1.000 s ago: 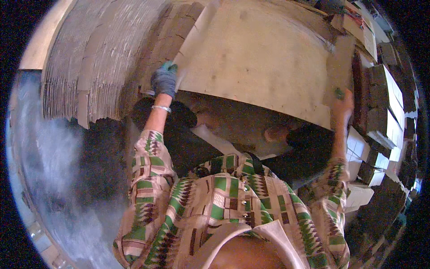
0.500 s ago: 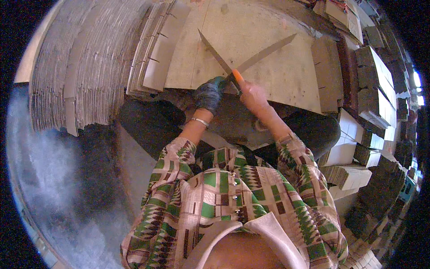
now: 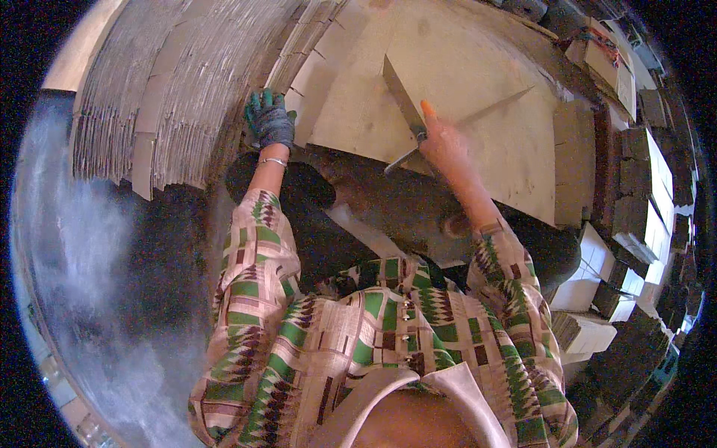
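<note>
My right hand (image 3: 448, 149) is closed around a long knife (image 3: 402, 93), its broad blade slanting up and left over a pale board. Something orange shows at the front of this hand; whether it is a finger cover or part of the handle I cannot tell. A second long blade (image 3: 497, 104) lies across the board to the right, partly behind that hand. A thin grey handle (image 3: 402, 160) juts out at the board's front edge. My left hand (image 3: 270, 123), in a dark glove with green fingertips, touches the near end of the stacked cardboard sheets (image 3: 302, 71), fingers stretched out.
The pale board (image 3: 358, 112) spans the space ahead of me. A long row of cardboard sheets (image 3: 179, 97) stands on edge at the left. More cardboard (image 3: 573, 160) is at the board's right end, with several stacks (image 3: 635, 194) beyond. My dark-clad knees are below the board.
My left hand has left the crossed blades and moved left to the cardboard sheets. My right hand still holds a knife. The whole view has shifted.
</note>
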`<state>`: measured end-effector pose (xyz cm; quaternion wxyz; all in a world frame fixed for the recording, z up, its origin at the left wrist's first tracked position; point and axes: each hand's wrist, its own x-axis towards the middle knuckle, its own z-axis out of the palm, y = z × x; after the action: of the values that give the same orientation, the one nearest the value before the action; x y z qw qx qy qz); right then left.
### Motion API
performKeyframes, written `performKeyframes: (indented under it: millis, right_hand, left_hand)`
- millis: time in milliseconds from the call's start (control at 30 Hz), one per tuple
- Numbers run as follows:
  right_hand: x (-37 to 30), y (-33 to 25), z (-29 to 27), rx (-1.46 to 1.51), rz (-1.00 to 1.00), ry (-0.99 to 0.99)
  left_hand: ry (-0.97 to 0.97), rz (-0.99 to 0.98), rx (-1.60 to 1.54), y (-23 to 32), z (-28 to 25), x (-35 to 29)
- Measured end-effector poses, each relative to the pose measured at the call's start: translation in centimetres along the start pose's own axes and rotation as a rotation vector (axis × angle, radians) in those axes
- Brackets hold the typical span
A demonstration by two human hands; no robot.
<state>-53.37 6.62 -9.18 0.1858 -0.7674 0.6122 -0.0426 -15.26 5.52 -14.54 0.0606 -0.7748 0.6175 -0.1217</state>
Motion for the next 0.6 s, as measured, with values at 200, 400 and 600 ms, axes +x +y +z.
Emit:
performKeyframes:
  millis: [200, 400, 600]
  right_hand:
    - [0.2, 0.4, 0.2, 0.081, 0.039, -0.027]
    - [-2.9, -2.3, -2.1, 0.247, -0.199, 0.154]
    - [-4.8, 0.0, -1.0, 0.170, -0.130, 0.156]
  left_hand:
    - [0.006, -0.142, -0.601, 2.7, -1.9, -0.6]
    - [0.125, 0.187, -0.785, 10.2, -0.9, -3.3]
    - [-0.028, 0.233, -0.790, 16.0, -0.5, -6.0]
